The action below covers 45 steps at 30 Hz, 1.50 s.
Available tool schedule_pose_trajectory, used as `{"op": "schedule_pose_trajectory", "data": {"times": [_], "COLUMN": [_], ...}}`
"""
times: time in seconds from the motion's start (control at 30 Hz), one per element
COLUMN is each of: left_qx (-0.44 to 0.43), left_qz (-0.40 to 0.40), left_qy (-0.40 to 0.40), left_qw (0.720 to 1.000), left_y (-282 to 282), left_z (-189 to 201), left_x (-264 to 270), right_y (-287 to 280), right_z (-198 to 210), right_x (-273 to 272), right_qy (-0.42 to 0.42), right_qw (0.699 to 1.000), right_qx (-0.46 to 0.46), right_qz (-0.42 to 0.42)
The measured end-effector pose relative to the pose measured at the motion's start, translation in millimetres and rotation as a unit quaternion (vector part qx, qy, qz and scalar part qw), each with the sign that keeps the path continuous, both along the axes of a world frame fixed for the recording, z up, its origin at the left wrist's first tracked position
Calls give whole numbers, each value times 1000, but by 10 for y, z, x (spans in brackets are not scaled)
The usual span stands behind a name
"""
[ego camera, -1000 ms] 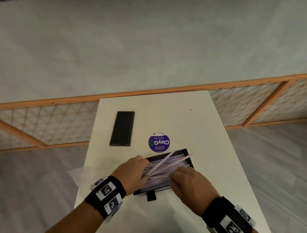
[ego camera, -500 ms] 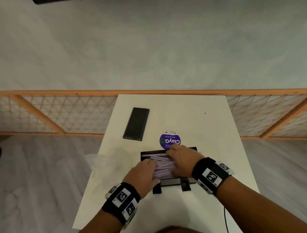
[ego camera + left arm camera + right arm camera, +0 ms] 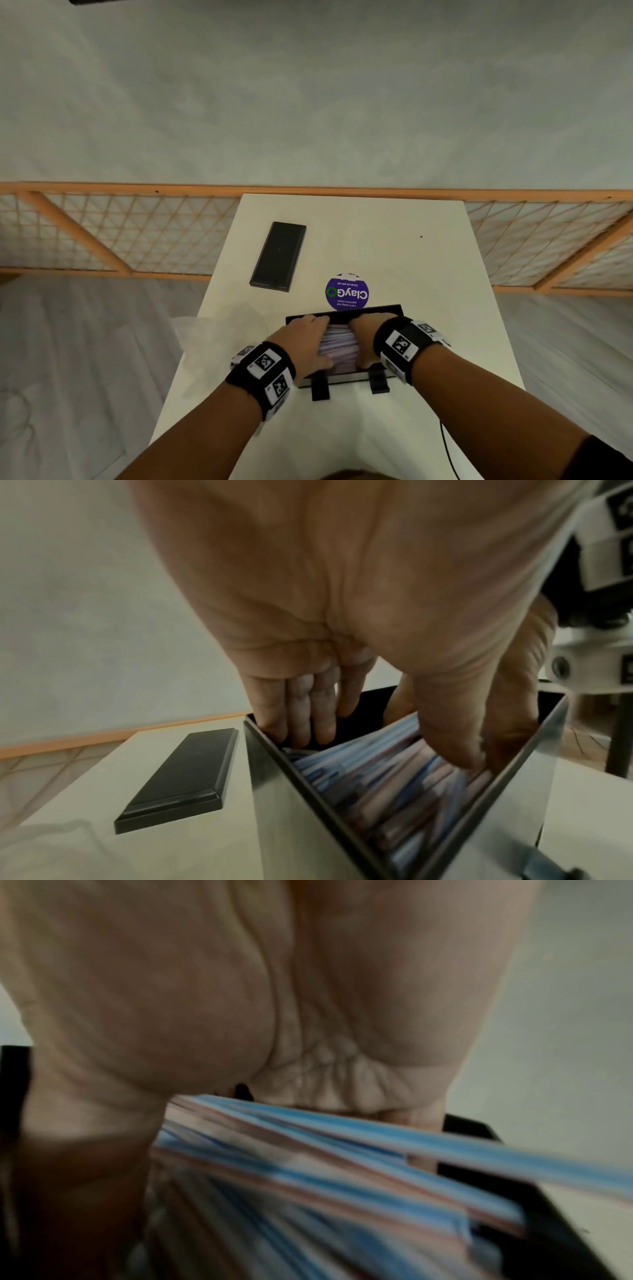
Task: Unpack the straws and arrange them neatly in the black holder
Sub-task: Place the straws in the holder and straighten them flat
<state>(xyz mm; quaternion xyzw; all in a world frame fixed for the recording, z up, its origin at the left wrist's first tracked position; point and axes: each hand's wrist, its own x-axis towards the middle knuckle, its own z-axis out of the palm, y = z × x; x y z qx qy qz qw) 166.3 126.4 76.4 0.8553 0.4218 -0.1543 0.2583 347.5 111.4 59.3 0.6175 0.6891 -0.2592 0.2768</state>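
Observation:
The black holder [image 3: 387, 311] stands on the white table [image 3: 376, 240] just in front of me, filled with pink, blue and white straws [image 3: 339, 346] lying lengthwise. My left hand [image 3: 305, 346] reaches into its left part; in the left wrist view the fingers [image 3: 308, 712] point straight down against the far wall and the thumb presses the straws [image 3: 394, 777] at the near side. My right hand [image 3: 363, 340] covers the right part, its palm [image 3: 240, 988] arched over the straws [image 3: 342, 1164]. Its fingertips are hidden behind them.
A flat black lid [image 3: 278, 256] lies at the table's back left. A round purple sticker [image 3: 347, 292] sits just behind the holder. Crumpled clear wrapping [image 3: 212, 342] hangs over the left table edge. A thin black cable [image 3: 445, 445] runs near my right forearm.
A second ago some straws stuck out slanted over the holder's right end. They now lie down inside, and both hands have moved closer together over them.

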Motion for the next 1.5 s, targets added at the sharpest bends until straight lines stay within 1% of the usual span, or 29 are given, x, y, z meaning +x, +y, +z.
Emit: {"op": "schedule_pose_trajectory", "data": {"times": [0.13, 0.2, 0.27, 0.33, 0.43, 0.47, 0.5, 0.6, 0.67, 0.7, 0.8, 0.87, 0.97, 1.1, 1.17, 1.23, 1.33, 1.43, 1.5], "left_qx": [29, 28, 18, 18, 23, 23, 22, 16, 21, 26, 47, 39, 15, 5, 14, 43, 74, 75, 78], "left_qz": [-43, -56, -59, -59, -60, -61, -62, -62, -54, -50, -33, -15, 8, 31, 44, 62, 98, 126, 124], "left_qy": [76, 104, 120, 124, 125, 126, 125, 110, 86, 72, 15, -17, -46, -76, -101, -122, -110, -83, -57], "left_qw": [996, 993, 991, 990, 990, 990, 990, 992, 995, 996, 998, 999, 999, 997, 994, 990, 986, 986, 988], "left_y": [44, 55, 84, 106, 103, 101, 106, 133, 145, 155, 184, 193, 161, 78, 35, -3, -87, -174, -218], "left_z": [-126, -163, -193, -219, -250, -260, -268, -227, -164, -129, -38, 13, 75, 140, 172, 197, 182, 109, 50], "left_x": [83, 138, 185, 220, 256, 262, 263, 255, 227, 208, 115, 32, -64, -127, -186, -265, -370, -368, -322], "right_y": [75, 80, 104, 162, 255, 258, 253, 190, 124, 88, -58, -100, -116, -187, -257, -336, -425, -414, -364], "right_z": [-200, -274, -258, -319, -755, -800, -709, -115, 57, 132, 310, 397, 448, 476, 481, 457, 400, 343, 317], "right_x": [-61, -72, -67, -28, 87, 102, 81, -25, -19, -13, 60, 90, 82, 134, 164, 195, 213, 217, 212], "right_qy": [-12, -26, -21, -32, -35, -33, -21, 17, 23, 30, 90, 126, 148, 140, 134, 120, 87, 47, 27], "right_qw": [999, 998, 998, 999, 999, 998, 998, 998, 998, 999, 994, 988, 983, 982, 980, 980, 985, 993, 996], "right_qx": [15, 31, 33, 13, -37, -47, -51, -57, -45, -24, 54, 81, 103, 122, 144, 155, 148, 106, 81], "right_qz": [30, 39, 42, 38, 3, 1, -5, -28, -33, -28, -33, -39, -41, -27, -28, -23, -16, -25, -38]}}
